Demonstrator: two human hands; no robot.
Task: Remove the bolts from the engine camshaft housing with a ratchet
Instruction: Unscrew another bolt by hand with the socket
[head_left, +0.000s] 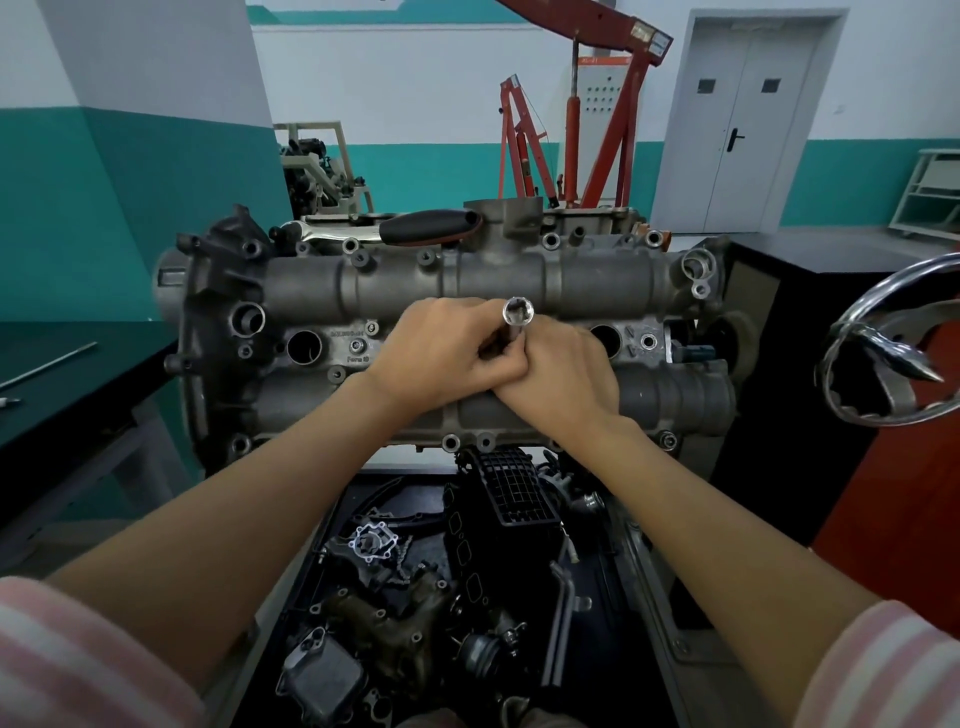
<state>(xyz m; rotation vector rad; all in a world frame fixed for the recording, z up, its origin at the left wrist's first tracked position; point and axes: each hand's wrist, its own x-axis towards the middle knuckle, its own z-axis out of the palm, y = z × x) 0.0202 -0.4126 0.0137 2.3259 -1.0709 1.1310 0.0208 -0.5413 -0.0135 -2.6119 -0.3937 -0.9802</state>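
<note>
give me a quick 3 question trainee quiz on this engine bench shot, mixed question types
1. True or false: the ratchet is in the person's hands.
2. What do both hands hold over the camshaft housing?
A. a bolt
B. a socket extension
C. a rag
3. Fill in: loose engine parts lie in the ____ below the housing.

Key
1. False. It lies on the far edge of the housing.
2. B. The left hand and right hand both grip the socket extension, open end up.
3. Tray.
</note>
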